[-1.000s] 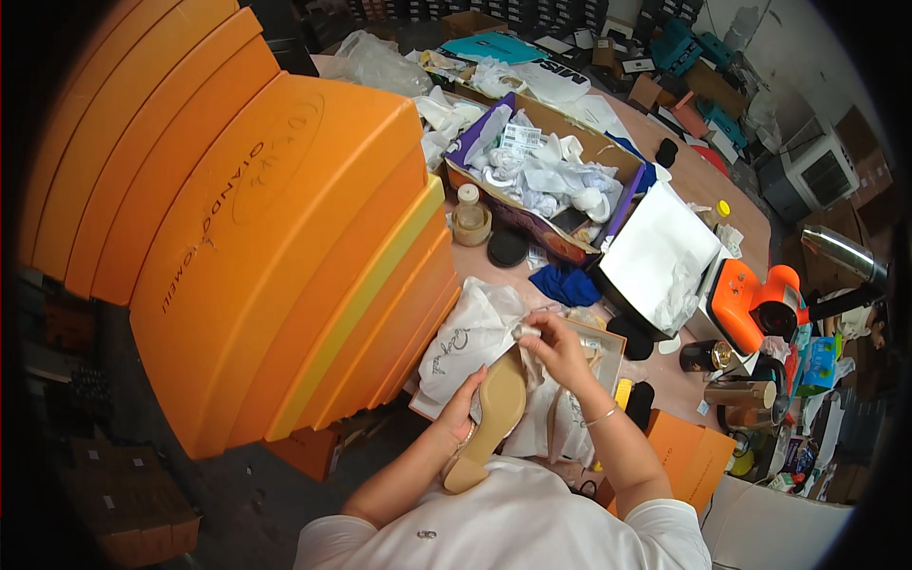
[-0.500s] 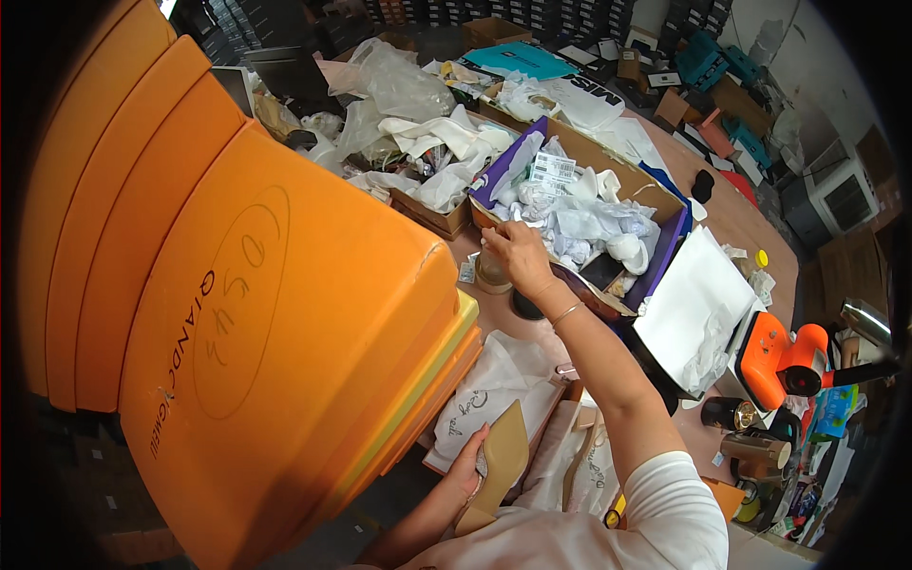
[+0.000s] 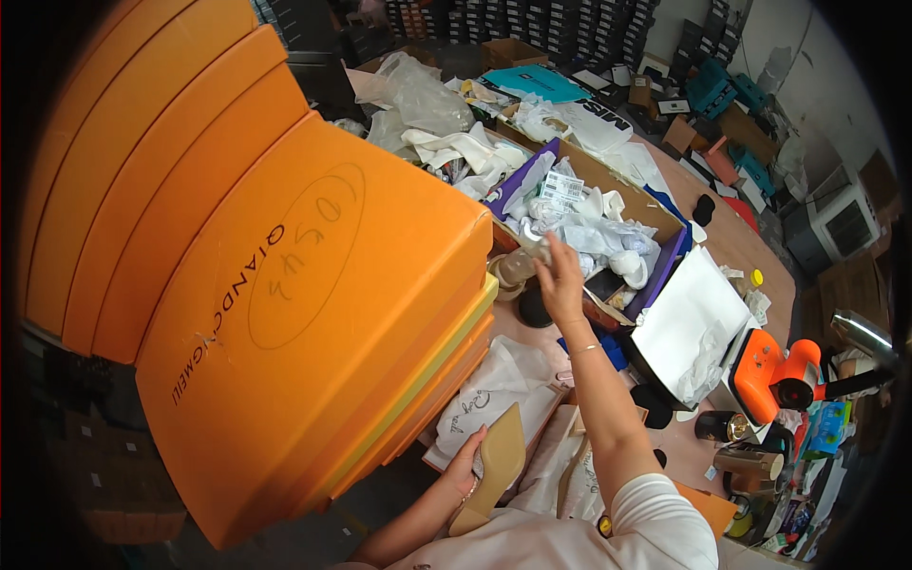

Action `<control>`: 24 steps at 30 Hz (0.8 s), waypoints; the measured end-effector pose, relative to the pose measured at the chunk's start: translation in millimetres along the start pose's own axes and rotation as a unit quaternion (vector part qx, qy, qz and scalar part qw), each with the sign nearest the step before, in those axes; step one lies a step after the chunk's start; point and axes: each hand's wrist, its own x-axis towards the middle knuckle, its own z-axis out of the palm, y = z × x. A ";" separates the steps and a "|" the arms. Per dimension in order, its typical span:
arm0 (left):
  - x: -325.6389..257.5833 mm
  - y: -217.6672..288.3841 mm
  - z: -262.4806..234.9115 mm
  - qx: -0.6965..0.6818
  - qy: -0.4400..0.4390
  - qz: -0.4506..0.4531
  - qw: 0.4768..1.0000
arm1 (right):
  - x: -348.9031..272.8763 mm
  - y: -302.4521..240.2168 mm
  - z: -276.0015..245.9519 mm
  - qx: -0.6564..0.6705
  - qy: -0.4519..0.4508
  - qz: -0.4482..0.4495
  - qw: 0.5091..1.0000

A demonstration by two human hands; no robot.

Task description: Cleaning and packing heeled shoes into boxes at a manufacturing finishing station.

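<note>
At table's near edge: tan shoe (image 3: 494,465) in our left hand (image 3: 467,467), right hand (image 3: 560,285) out at the stuffing box.

We hold the shoe sole-up against the white dust bag (image 3: 499,399), left grip closed round its waist; it lies just beside the orange box stack (image 3: 275,285). Our right grip pinches crumpled white paper (image 3: 589,233) at the rim of the purple-lined carton (image 3: 665,275). Judgement: take one loose wad, lift clear of the rim, keep the shoe steady. Shoe's upper hidden; fingertips merge with paper; small round object (image 3: 513,271) under the hand unclear.
</note>
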 end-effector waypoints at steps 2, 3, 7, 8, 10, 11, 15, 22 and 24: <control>-3.0 -4.5 1.5 -0.002 -0.005 -0.008 1.000 | -15.9 14.9 -22.3 0.078 0.158 0.091 0.980; -2.8 -5.5 2.6 -0.004 -0.006 -0.016 1.000 | -23.2 7.4 -32.6 0.310 0.197 0.206 0.907; -0.7 -15.8 5.9 0.011 -0.040 -0.024 0.999 | -61.7 16.9 -36.1 0.594 0.279 0.334 0.677; -1.7 -17.0 8.8 0.018 -0.047 -0.023 0.998 | -66.4 17.0 -33.7 0.626 0.293 0.354 0.630; -3.9 -16.1 10.0 0.020 -0.061 -0.029 0.997 | -70.1 11.3 -26.6 0.684 0.301 0.381 0.544; -6.8 -17.5 12.7 0.024 -0.058 -0.025 0.998 | -73.6 8.2 -25.6 0.688 0.311 0.397 0.523; -8.2 -18.2 11.0 0.032 -0.051 -0.024 0.998 | -76.7 1.5 -24.4 0.710 0.310 0.424 0.470; -2.5 -16.2 5.2 0.019 -0.052 -0.032 0.998 | -80.8 16.5 -14.8 0.681 0.287 0.404 0.539; 1.6 -16.1 1.8 0.024 -0.038 -0.019 0.999 | -74.5 24.9 -17.9 0.609 0.258 0.344 0.667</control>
